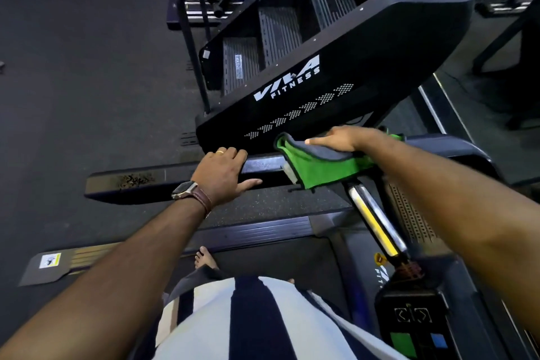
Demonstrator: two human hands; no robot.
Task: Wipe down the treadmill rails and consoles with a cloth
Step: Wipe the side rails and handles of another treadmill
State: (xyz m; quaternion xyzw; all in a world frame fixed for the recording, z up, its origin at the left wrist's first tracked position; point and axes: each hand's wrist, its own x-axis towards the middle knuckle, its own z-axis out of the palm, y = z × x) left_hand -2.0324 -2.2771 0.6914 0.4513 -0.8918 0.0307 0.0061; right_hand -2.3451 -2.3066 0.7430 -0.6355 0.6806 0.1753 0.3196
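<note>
A green and grey cloth [318,169] is draped over the dark left handrail [140,183] of the treadmill, where the rail meets the console end. My right hand [342,140] lies flat on top of the cloth and presses it onto the rail. My left hand [225,174], with a ring and a brown-strapped watch, grips the same rail just left of the cloth, fingers curled over the far edge. A worn patch shows on the rail's free end. The console [415,321] with green and blue buttons sits at the lower right.
A black stair-climber machine [292,79] marked with a fitness logo stands right behind the rail. A chrome and yellow grip bar [377,222] runs from the cloth down toward the console. The treadmill belt [277,260] and my bare foot [204,259] are below. Dark floor [73,67] lies to the left.
</note>
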